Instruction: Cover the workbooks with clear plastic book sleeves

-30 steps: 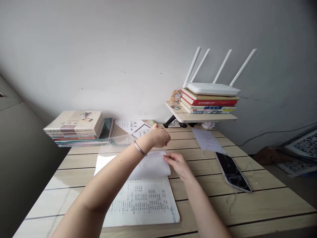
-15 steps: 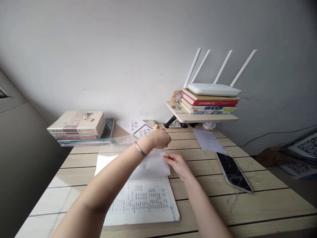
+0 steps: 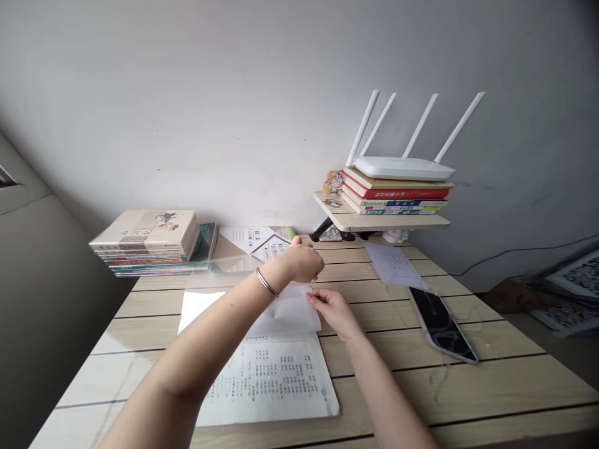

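An open book with printed text lies on the table in front of me. Over its upper part is a blank white page, its free edge lifted. My right hand pinches the right corner of this page between thumb and fingers. My left hand, with a silver bangle at the wrist, is closed just above the page's top right. Its fingertips are turned away, so what they grip is hidden. A clear plastic sheet spreads beyond the book's top edge, partly behind my left forearm, which also covers the book's left side.
A book stack stands at the back left, beside a flat textbook. On the right lie a paper sheet and a phone with clear plastic over it. A small raised shelf bears books and a white router.
Almost nothing differs. Both hands keep their grip and place, with only a very slight shift of the right hand and the page corner to the left.
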`<act>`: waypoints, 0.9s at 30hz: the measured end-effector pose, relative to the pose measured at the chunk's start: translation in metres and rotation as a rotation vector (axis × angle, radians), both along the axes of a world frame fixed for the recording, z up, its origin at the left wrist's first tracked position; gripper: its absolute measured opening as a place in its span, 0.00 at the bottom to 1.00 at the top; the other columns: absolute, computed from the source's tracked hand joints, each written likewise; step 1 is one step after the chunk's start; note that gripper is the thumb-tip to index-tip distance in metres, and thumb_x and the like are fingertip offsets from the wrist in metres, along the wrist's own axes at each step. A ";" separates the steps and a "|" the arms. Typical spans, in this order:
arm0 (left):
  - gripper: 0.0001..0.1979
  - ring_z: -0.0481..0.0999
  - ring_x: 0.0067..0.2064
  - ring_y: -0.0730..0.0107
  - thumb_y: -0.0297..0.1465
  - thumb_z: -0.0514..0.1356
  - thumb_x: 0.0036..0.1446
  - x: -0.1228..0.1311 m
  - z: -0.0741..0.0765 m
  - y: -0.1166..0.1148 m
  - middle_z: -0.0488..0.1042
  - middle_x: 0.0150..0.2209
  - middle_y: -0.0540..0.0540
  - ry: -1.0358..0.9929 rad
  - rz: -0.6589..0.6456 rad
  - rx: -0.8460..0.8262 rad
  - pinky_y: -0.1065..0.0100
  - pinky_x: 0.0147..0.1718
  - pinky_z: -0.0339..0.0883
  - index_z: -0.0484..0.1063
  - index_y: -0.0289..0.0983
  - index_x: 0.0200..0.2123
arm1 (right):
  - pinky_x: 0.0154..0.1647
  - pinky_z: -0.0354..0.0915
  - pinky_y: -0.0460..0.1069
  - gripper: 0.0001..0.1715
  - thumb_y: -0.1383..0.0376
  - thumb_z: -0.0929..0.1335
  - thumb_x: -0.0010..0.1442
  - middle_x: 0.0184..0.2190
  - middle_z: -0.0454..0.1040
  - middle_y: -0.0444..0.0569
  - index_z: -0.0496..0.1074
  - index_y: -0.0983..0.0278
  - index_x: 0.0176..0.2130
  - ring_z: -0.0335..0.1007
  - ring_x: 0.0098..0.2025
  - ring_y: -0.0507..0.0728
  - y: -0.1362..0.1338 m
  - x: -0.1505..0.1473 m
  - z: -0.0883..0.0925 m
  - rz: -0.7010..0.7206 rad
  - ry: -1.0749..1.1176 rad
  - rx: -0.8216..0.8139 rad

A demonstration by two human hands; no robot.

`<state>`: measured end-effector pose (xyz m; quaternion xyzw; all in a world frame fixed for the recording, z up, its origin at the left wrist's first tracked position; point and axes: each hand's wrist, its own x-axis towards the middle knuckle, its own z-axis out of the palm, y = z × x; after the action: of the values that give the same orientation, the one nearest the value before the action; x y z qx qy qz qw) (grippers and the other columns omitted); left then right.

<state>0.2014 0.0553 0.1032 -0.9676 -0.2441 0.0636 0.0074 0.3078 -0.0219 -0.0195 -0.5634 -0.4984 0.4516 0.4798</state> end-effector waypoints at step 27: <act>0.07 0.67 0.45 0.55 0.27 0.59 0.53 -0.011 -0.007 0.007 0.78 0.37 0.39 -0.052 0.020 0.058 0.54 0.43 0.49 0.78 0.37 0.33 | 0.31 0.59 0.49 0.24 0.45 0.70 0.45 0.46 0.66 0.52 0.73 0.64 0.21 0.58 0.28 0.50 0.006 0.006 -0.016 -0.040 -0.229 0.133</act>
<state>0.1909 0.0621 0.0961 -0.9659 -0.2555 0.0315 0.0286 0.3140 -0.0158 -0.0359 -0.5880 -0.5676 0.3405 0.4648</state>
